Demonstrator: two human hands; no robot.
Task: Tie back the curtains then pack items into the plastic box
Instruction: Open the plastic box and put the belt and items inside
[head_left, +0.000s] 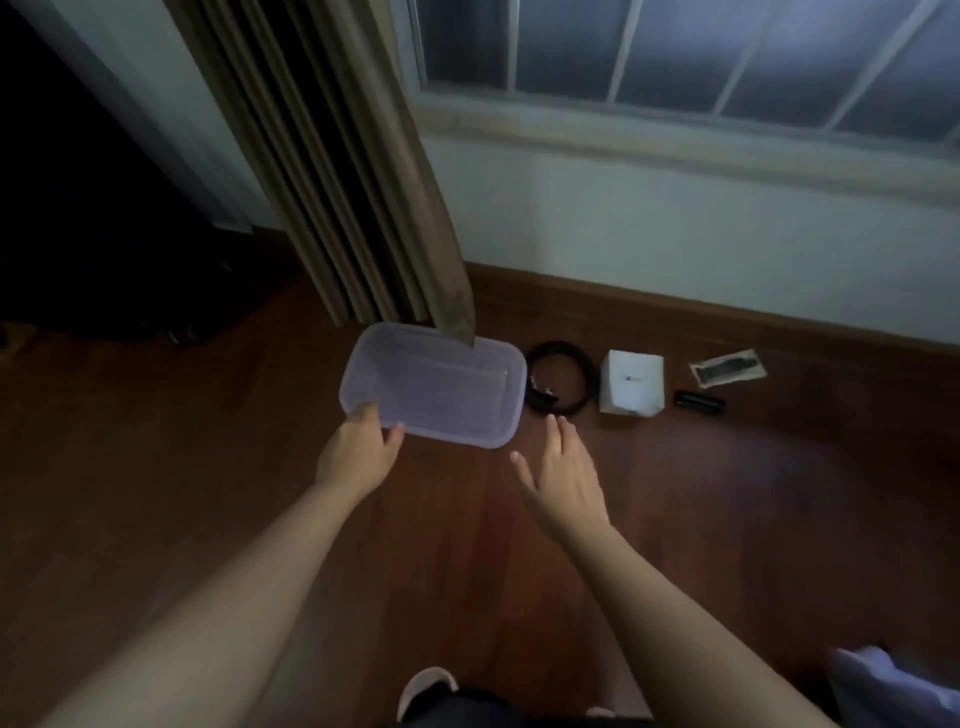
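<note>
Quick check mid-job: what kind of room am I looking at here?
Probably a room in a home, perhaps a bedroom or living room. A pleated curtain hangs beside a barred window, there is a wooden floor with a skirting board, and a plastic box sits on that floor.

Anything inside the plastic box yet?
Nothing visible inside the plastic box. The curtain tip hides a bit of its far edge; the left hand holding it covers its near corner.
</note>
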